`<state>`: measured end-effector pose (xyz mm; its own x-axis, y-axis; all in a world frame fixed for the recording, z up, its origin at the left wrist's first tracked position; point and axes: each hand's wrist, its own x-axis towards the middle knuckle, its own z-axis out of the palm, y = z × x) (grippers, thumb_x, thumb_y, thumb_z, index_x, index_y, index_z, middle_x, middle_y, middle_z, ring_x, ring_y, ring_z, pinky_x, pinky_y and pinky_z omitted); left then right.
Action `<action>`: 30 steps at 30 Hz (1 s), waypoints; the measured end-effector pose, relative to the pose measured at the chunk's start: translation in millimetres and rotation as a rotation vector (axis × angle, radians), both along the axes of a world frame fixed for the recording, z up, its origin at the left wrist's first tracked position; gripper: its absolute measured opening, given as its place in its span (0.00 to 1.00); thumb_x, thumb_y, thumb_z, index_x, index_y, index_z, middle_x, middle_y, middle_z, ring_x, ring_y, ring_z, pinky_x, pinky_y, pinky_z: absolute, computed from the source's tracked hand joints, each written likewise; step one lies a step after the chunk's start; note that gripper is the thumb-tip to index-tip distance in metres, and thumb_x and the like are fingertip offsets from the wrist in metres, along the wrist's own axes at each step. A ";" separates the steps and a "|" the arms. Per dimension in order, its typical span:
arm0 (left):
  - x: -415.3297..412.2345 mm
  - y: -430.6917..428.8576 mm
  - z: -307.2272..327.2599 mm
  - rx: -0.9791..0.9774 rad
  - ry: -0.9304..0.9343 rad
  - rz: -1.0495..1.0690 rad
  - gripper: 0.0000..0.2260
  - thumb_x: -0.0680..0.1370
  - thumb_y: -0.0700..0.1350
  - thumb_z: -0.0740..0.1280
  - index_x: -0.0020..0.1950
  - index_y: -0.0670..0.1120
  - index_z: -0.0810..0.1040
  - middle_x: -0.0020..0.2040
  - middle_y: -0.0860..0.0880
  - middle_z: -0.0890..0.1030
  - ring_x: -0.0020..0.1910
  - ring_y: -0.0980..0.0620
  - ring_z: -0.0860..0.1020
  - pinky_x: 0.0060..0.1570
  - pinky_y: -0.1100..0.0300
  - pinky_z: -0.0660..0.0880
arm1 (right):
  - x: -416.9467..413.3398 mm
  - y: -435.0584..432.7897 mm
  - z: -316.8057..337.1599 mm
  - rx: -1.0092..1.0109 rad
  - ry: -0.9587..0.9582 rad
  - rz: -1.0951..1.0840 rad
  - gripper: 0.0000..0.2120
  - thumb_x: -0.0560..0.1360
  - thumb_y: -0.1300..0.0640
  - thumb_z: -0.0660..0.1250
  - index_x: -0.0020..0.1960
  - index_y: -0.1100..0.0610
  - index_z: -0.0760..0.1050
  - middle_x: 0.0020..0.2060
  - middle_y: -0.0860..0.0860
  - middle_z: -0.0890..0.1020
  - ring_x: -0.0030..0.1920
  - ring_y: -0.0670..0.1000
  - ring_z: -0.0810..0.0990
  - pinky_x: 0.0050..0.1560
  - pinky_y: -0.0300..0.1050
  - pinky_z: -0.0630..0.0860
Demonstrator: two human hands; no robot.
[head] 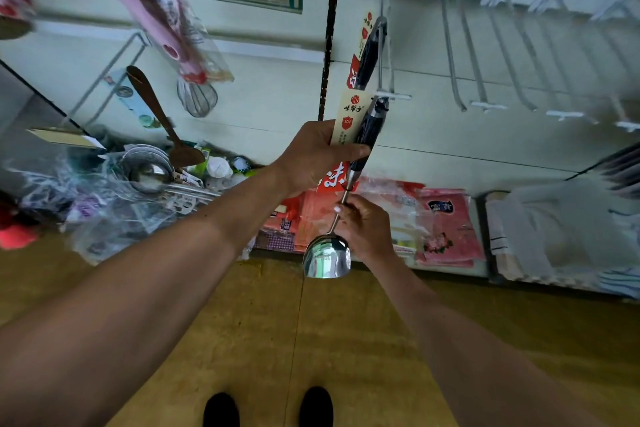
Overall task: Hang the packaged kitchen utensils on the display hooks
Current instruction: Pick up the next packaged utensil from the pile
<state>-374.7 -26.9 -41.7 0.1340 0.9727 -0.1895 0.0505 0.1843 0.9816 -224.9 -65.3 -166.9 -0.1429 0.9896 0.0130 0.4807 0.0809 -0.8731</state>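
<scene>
My left hand (318,152) gripped the packaged spatula (372,130) by its handle and card, and my right hand (363,225), at 5 o'clock, pinched its steel shaft. The spatula's top met the hook (394,96) tip, another packaged spatula (369,52) hanging at 12 o'clock.

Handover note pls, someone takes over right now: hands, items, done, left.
Left hand grips the spatula by its handle and card. Right hand pinches its steel shaft.
The spatula's top end is at the tip of the hook; can't tell if it is threaded on.
Done: one packaged utensil hangs further back on that hook.
Left: seat this spatula, then probably hang the pile of utensils on the low shelf at left. Empty hooks are to the right.
</scene>
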 end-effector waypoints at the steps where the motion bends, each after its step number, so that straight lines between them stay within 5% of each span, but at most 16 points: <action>1: -1.1 -0.5 0.3 -0.002 -0.001 -0.014 0.13 0.76 0.37 0.73 0.59 0.36 0.81 0.53 0.39 0.85 0.54 0.40 0.83 0.59 0.46 0.79 | -0.8 -3.5 0.7 -0.002 0.024 -0.003 0.03 0.77 0.58 0.69 0.48 0.55 0.82 0.40 0.46 0.84 0.39 0.45 0.82 0.42 0.38 0.77; 7: -11.0 -18.3 -2.3 -0.042 0.085 -0.039 0.10 0.74 0.37 0.75 0.54 0.41 0.84 0.48 0.46 0.86 0.44 0.55 0.84 0.41 0.65 0.78 | -10.0 -29.4 1.7 -0.078 0.140 0.017 0.05 0.77 0.58 0.69 0.51 0.56 0.83 0.41 0.44 0.84 0.40 0.37 0.81 0.42 0.31 0.77; 12: -51.6 -28.4 -29.9 -0.181 -0.043 0.310 0.08 0.74 0.39 0.75 0.52 0.44 0.83 0.46 0.42 0.86 0.43 0.43 0.84 0.48 0.48 0.82 | -35.9 -35.2 -1.1 -0.379 0.242 0.145 0.05 0.77 0.59 0.70 0.51 0.52 0.81 0.44 0.49 0.86 0.45 0.47 0.85 0.50 0.47 0.83; 15: -83.8 -37.4 -47.2 -0.315 -0.099 0.483 0.11 0.73 0.39 0.75 0.54 0.41 0.81 0.47 0.41 0.86 0.42 0.43 0.84 0.46 0.49 0.82 | -60.9 -39.8 1.6 -0.631 0.395 0.234 0.06 0.77 0.65 0.68 0.53 0.60 0.80 0.47 0.58 0.84 0.45 0.52 0.85 0.46 0.46 0.83; 21: -140.2 -65.5 -70.4 -0.421 -0.109 0.717 0.09 0.77 0.43 0.72 0.54 0.39 0.81 0.44 0.43 0.84 0.30 0.52 0.83 0.28 0.62 0.78 | -106.3 -62.9 5.8 -0.780 0.288 0.386 0.06 0.79 0.61 0.67 0.55 0.60 0.79 0.43 0.53 0.85 0.40 0.48 0.86 0.36 0.39 0.80; 26: -186.8 -90.9 -88.1 -0.490 -0.267 0.810 0.12 0.79 0.45 0.70 0.59 0.39 0.79 0.47 0.42 0.85 0.35 0.48 0.84 0.32 0.57 0.80 | -144.5 -78.7 3.4 -0.860 0.224 0.421 0.09 0.78 0.61 0.68 0.57 0.63 0.78 0.45 0.56 0.85 0.39 0.48 0.86 0.35 0.40 0.80; 30: -220.1 -117.2 -94.0 -0.517 -0.548 0.795 0.14 0.84 0.52 0.58 0.53 0.45 0.78 0.43 0.45 0.85 0.36 0.50 0.84 0.37 0.56 0.80 | -176.9 -90.4 1.6 -0.864 0.195 0.431 0.06 0.78 0.62 0.68 0.54 0.60 0.79 0.43 0.55 0.85 0.39 0.50 0.85 0.38 0.42 0.83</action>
